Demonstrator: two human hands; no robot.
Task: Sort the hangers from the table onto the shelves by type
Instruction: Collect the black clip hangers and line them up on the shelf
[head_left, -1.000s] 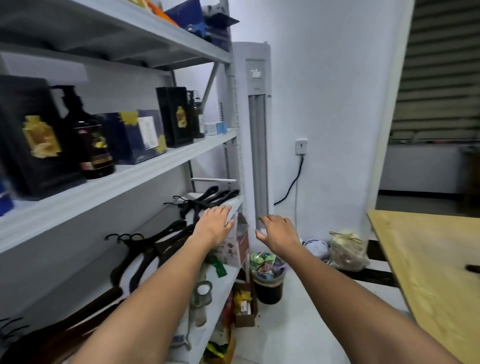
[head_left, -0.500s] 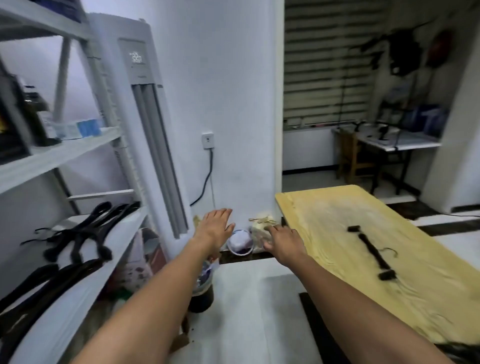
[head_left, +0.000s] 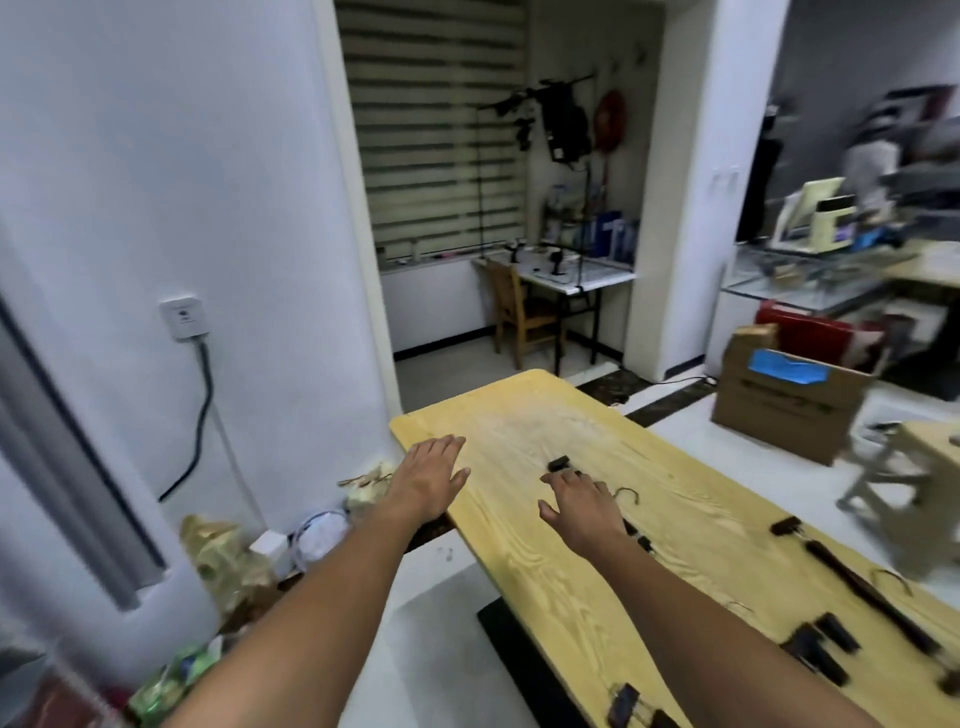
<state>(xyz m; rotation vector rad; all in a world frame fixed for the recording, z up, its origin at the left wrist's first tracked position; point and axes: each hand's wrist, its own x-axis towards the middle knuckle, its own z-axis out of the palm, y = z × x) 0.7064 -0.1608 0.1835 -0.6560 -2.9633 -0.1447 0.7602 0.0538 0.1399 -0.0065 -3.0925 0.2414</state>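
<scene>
The left hand (head_left: 428, 480) and right hand (head_left: 582, 501) are flat and hold nothing. The right hand is over a black clip hanger (head_left: 558, 462) on the bench (head_left: 675, 519).

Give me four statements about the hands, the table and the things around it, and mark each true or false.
1. The left hand and the right hand hold nothing. True.
2. The wooden table carries no hangers. False: several black clip hangers lie on it.
3. The cardboard box stands on the table. False: it stands on the floor beyond it.
4. A cable hangs from the wall socket. True.
</scene>
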